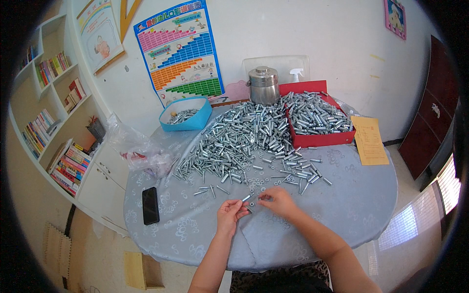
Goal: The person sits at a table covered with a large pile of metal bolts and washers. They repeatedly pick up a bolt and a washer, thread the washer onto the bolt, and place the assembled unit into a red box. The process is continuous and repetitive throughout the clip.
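My left hand [229, 216] is closed around a silver expansion bolt [247, 198], whose end sticks out past the fingertips. Close by on the right, my right hand [278, 201] has its fingers pinched together near the bolt's end; whatever is between them is too small to make out. A small ring-shaped washer or nut [251, 204] shows between the two hands. Just beyond my fingers lie several loose washers [257, 183] on the grey tablecloth [188, 249]. Behind them spreads a large heap of silver expansion bolts [239, 132], with some strays at its front edge.
A red box [325, 140] full of bolts stands at the back right, beside a steel canister [264, 87]. To its right lies a yellow paper [371, 141]. On the left are a blue box [188, 122] of small metal parts, crumpled plastic bags [146, 151] and a black phone [150, 206].
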{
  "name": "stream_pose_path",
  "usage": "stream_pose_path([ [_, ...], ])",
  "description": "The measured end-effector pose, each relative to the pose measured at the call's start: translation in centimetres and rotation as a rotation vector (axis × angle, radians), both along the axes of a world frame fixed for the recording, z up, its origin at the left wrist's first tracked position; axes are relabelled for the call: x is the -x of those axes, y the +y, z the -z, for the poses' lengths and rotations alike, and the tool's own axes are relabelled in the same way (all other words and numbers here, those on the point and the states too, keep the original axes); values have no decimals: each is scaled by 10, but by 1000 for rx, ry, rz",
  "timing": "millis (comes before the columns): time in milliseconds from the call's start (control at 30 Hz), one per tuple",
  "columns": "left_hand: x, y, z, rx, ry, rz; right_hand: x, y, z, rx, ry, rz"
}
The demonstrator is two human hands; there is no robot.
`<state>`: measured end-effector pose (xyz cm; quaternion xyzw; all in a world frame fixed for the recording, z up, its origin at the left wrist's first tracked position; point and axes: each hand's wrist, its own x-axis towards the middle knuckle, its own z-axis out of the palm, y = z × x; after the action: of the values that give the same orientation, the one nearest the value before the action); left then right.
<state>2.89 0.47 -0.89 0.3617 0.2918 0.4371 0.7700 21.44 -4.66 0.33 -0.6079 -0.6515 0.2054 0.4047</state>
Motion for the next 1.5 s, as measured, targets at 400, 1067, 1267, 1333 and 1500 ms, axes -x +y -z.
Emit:
stream_pose_path([
  [400,0,1,3,-10,31,64,0,4,1,-135,394,-61],
  [1067,-2,0,4,-56,18,-35,3,1,7,89,319,-39],
  [1267,-2,-1,4,-58,18,-37,2,2,1,126,401,-78],
  [1333,-2,0,5,-61,19,-34,8,-3,-11,28,468,-67],
  [1500,-2,-1,5,-84,10,-35,4,2,2,104,456,-113],
])
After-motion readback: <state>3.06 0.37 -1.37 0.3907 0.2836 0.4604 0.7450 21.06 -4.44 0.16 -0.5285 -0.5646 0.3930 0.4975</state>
